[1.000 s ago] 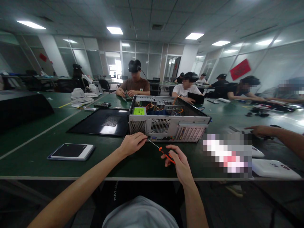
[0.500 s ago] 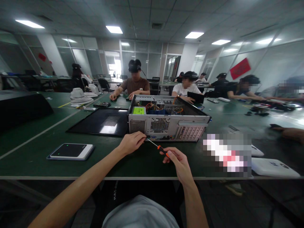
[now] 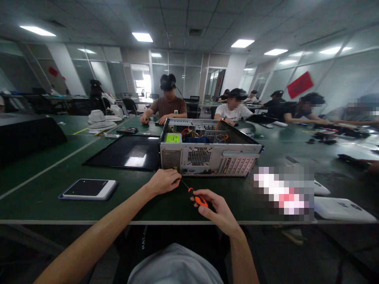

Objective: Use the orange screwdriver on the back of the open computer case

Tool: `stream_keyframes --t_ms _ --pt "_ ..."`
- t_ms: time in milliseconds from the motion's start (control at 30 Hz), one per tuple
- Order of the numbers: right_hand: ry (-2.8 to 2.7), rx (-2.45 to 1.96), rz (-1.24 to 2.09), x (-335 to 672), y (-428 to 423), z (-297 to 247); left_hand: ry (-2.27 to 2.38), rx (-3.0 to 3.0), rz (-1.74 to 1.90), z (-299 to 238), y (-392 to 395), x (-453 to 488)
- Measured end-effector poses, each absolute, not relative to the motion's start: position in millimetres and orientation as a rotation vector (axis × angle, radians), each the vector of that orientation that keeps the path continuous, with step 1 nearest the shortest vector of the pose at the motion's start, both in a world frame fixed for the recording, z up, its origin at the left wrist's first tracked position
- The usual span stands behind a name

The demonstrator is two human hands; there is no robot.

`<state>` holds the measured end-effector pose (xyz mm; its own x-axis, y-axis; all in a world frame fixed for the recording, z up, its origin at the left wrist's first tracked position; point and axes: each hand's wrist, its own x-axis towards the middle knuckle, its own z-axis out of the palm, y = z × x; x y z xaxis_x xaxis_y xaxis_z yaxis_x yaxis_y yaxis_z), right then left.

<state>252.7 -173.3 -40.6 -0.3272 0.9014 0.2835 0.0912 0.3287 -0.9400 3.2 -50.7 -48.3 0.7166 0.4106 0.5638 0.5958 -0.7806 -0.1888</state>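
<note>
A computer case (image 3: 204, 156) lies on its side on the green table, its upper side open on wires and a part with a bright green label (image 3: 173, 137). The rear panel, with its vents and ports, faces me. My right hand (image 3: 211, 203) holds a screwdriver (image 3: 199, 199) by its orange and black handle. The thin shaft points up and left to my left hand (image 3: 166, 181). That hand is closed at the lower left corner of the rear panel, its fingers pinched round the screwdriver's tip. Whether a screw is between them is hidden.
A black side panel (image 3: 121, 152) lies flat left of the case. Nearer me is a white and black device (image 3: 90, 188). White fans (image 3: 102, 125) stand farther back, a white object (image 3: 343, 209) at right. Several people sit at tables beyond; one (image 3: 167, 102) faces me across the table.
My right hand and the screwdriver have moved slightly left and down, with the fingers looser round the handle. My left hand has shifted a little down and left.
</note>
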Motion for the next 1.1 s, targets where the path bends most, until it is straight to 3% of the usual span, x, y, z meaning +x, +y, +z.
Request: stream_keyframes --t_ms 400,933,1100 --pt "-2.004 -1.192 0.691 211 -188 -31 -0.739 -2.551 -0.580 -51 -47 -7" --pt "-2.096 -1.230 0.487 202 -183 -38 -0.826 -2.457 -0.542 -52 -46 1" --pt "-2.129 -1.216 0.467 203 -182 -41 -0.829 -2.404 -0.750 -42 -50 -4"
